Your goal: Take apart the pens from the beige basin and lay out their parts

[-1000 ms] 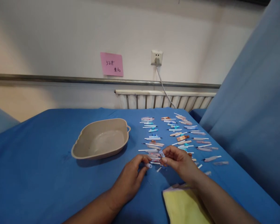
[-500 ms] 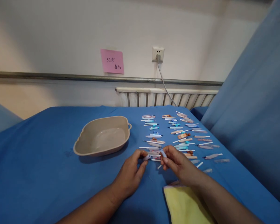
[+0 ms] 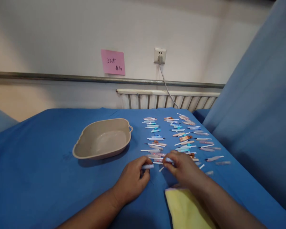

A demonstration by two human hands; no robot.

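Observation:
My left hand point(image 3: 133, 178) pinches a pale, whitish tube-like piece point(image 3: 147, 166) between thumb and fingers, low over the blue cloth. Across a small gap, my right hand point(image 3: 180, 167) has its fingers closed on a pale blue piece point(image 3: 169, 160). Just beyond both hands lie pen parts in rough columns, among them a light blue pen piece point(image 3: 155, 130), a brown piece point(image 3: 185, 138) and a translucent piece point(image 3: 223, 163). Part of the nearest parts is hidden behind my right hand.
A beige basin point(image 3: 102, 138) stands left of the pen parts. A yellow cloth point(image 3: 187, 208) lies under my right forearm. Behind the blue-covered table point(image 3: 38, 165) are a radiator point(image 3: 154, 100) and a wall socket point(image 3: 160, 55). A blue curtain point(image 3: 259, 111) hangs at the right.
My hands have moved slightly apart. The pale piece in my left hand now shows more of its length, and my right hand has turned over its piece. The view has shifted slightly.

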